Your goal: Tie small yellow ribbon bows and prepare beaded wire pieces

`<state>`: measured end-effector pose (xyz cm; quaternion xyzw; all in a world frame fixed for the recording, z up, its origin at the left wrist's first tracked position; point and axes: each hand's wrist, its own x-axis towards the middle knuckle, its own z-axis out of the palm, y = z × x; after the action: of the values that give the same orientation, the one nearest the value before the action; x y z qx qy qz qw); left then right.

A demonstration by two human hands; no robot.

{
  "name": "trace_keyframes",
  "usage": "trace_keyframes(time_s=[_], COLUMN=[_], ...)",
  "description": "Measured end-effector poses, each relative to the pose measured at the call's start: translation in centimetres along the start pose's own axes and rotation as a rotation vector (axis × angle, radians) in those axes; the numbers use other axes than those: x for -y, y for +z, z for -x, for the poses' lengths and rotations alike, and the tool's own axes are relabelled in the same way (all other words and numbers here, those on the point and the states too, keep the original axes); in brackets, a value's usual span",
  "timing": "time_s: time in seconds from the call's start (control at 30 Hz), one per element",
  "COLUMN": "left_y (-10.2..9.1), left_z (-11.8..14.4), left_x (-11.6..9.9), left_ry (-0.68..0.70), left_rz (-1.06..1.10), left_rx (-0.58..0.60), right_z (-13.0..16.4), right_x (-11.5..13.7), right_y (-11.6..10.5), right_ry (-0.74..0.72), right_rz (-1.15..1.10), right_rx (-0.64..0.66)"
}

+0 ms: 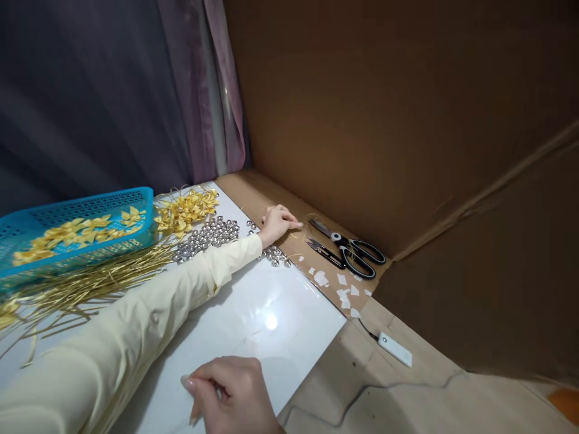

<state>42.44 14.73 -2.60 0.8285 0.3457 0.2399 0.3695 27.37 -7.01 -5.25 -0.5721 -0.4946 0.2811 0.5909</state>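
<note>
At the bottom centre, the right hand (pixel 233 392) is curled loosely on the white board (pixel 280 313), pinching something unclear. Farther up, the left hand (pixel 277 223) reaches, fingers together, touching silver beads (pixel 274 254), with scissors (pixel 350 247) just to its right.

The blue basket (pixel 67 232) is cut off by the left edge. The left sleeve (pixel 136 325) covers part of the silver beads (pixel 208 234) and the gold strips (pixel 81 283) beside the basket. The right hand (pixel 233 395), nearest the viewer, is cut by the bottom edge; whatever its curled fingers pinch is hidden.
</note>
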Motion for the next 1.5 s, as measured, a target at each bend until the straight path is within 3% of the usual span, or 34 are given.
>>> trace_keyframes(time_s=[0.17,0.43,0.73,0.9,0.97,1.07,1.2,1.33,1.5], left_y=[-0.2,0.0,-0.2,-2.9,-5.2,-9.4,-13.4,-13.6,-12.4], left_z=[-0.2,-0.4,0.2,1.1,2.7,7.1,14.8,20.0,21.8], left_x=[1.4,0.0,0.3,-2.0,-3.2,-4.2,-3.3,-1.7,-1.5], left_ry=[0.024,0.253,0.231,0.127,0.091,0.065,-0.141,-0.299,-0.246], left_rz=[-0.161,-0.22,-0.23,-0.212,-0.179,-0.109,0.253,0.519,0.641], left_rx=[-0.036,-0.032,-0.01,0.09,0.147,0.315,0.847,0.878,0.922], right_z=[0.0,0.1,0.0,-0.1,-0.3,-0.5,-0.6,-0.4,0.0], right_x=[0.3,0.7,0.9,0.9,1.1,1.4,1.7,1.8,1.8], right_y=[-0.3,-0.7,-0.8,-1.1,-1.4,-2.1,-2.8,-2.8,-2.4], right_ry=[0.017,0.044,0.079,0.127,0.163,0.179,0.07,-0.085,0.056], right_rz=[0.001,0.018,0.005,-0.055,-0.099,-0.138,-0.084,0.055,0.061], right_rx=[0.029,0.058,0.074,0.032,-0.027,-0.162,-0.367,-0.529,-0.508])
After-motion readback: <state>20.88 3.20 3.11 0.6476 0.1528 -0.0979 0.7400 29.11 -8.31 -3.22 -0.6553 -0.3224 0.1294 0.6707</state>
